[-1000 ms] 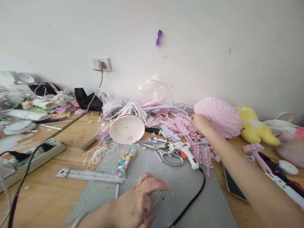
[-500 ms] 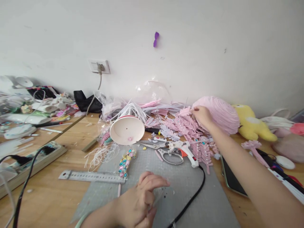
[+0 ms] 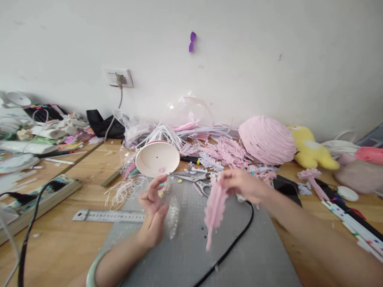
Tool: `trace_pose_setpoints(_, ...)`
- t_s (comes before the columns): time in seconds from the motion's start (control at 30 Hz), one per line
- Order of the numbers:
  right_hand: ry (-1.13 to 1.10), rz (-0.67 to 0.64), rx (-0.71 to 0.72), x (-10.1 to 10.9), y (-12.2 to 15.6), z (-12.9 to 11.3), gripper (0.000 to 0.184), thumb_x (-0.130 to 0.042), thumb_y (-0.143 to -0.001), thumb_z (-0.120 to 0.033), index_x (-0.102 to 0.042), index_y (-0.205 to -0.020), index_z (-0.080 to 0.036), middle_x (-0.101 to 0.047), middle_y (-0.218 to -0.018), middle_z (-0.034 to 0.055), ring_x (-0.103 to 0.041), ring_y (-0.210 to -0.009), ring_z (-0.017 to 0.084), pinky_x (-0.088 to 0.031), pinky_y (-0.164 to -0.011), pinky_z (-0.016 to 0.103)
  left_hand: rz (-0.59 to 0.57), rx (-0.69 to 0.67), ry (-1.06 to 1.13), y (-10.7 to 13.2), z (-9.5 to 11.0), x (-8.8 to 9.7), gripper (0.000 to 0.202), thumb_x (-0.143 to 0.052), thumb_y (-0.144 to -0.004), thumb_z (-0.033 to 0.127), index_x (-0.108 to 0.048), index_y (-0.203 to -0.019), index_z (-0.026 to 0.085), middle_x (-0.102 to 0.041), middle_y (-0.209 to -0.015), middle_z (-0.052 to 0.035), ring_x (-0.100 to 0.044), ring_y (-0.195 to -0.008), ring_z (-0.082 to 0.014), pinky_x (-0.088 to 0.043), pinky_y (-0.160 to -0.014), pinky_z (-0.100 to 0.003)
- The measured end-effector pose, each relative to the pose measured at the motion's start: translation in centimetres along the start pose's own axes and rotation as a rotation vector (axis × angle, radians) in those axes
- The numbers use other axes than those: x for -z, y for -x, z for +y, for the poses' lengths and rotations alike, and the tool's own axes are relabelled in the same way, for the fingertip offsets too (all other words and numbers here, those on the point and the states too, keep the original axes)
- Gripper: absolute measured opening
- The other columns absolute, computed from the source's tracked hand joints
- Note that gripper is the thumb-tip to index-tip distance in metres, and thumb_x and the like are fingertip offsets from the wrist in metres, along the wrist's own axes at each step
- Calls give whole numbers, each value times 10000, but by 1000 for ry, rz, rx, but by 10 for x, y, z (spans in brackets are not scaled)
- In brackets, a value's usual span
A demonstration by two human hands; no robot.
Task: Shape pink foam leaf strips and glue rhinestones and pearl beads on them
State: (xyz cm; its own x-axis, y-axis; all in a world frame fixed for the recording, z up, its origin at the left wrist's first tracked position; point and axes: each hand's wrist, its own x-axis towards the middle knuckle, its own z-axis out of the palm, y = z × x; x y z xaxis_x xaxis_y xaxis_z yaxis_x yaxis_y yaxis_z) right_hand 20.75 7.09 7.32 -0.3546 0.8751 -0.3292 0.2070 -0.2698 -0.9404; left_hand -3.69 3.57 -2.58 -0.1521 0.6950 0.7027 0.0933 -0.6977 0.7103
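My right hand (image 3: 243, 185) pinches the top of a pink feather-shaped cutout (image 3: 214, 209), which hangs down over the grey cutting mat (image 3: 191, 255). My left hand (image 3: 154, 209) is raised above the mat with the palm turned right, and it holds a small clear beaded piece (image 3: 173, 215) that dangles from its fingers. The two hands are about a hand's width apart. Behind them lie scissors (image 3: 199, 184) and a pile of pink feather cutouts (image 3: 227, 151).
A tipped white paper cup (image 3: 157, 158), a steel ruler (image 3: 109, 216), a black cable (image 3: 233, 247), a phone (image 3: 287, 187), a pink pleated dome (image 3: 267, 139) and a yellow plush toy (image 3: 311, 151) lie around the mat. A power strip (image 3: 36, 199) sits at the left.
My right hand came back from the pink pile at the rear with one feather cutout. My left hand lifted off the mat with the clear piece in it.
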Motion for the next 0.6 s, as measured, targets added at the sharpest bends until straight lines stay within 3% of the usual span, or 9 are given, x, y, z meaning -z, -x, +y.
trace_pose_setpoints(0.1, 60, -72, -85, -34, -4, 45, 183, -703, -622, -295, -595, -627, -148, -567, -563, -27, -544, -496, 98, -503, -564, 265, -54, -4, 44, -1, -3, -1, 188, -491, -851, 247, -306, -877, 237, -467, -1265, -78, -429, -1198, -243, -354, -925, -489)
trace_pose_setpoints(0.23, 171, -32, -105, -53, -14, 81, 66, -640, -683, -206, -601, -662, -157, -572, -561, -41, -521, -453, 87, -450, -493, 225, -165, -20, 51, 4, -1, 1, 184, -483, -873, 259, -300, -887, 246, -451, -1288, -67, -416, -1219, -241, -352, -945, -507)
trace_pose_setpoints(0.33, 270, 7, -84, -59, -15, 90, 39, -600, -726, -184, -623, -705, -162, -580, -566, -31, -529, -479, 102, -421, -488, 222, -273, -58, 50, 9, 1, 2, 183, -467, -871, 232, -287, -901, 251, -435, -1304, -84, -405, -1229, -242, -341, -958, -524)
trace_pose_setpoints(0.43, 375, 68, -13, -63, -10, 87, 50, -601, -748, -189, -639, -721, -172, -622, -662, 5, -581, -645, 145, -435, -609, 255, -347, -88, 74, 12, 2, 1, 189, -445, -858, 201, -276, -923, 254, -418, -1310, -105, -384, -1238, -249, -330, -958, -546)
trace_pose_setpoints(0.6, 760, 176, 314, -65, 3, 83, 131, -550, -843, -250, -641, -889, -168, -632, -926, 75, -599, -836, 199, -457, -737, 327, -400, -133, 108, 15, 5, 1, 207, -433, -845, 202, -271, -951, 277, -421, -1298, -94, -392, -1243, -240, -339, -950, -552)
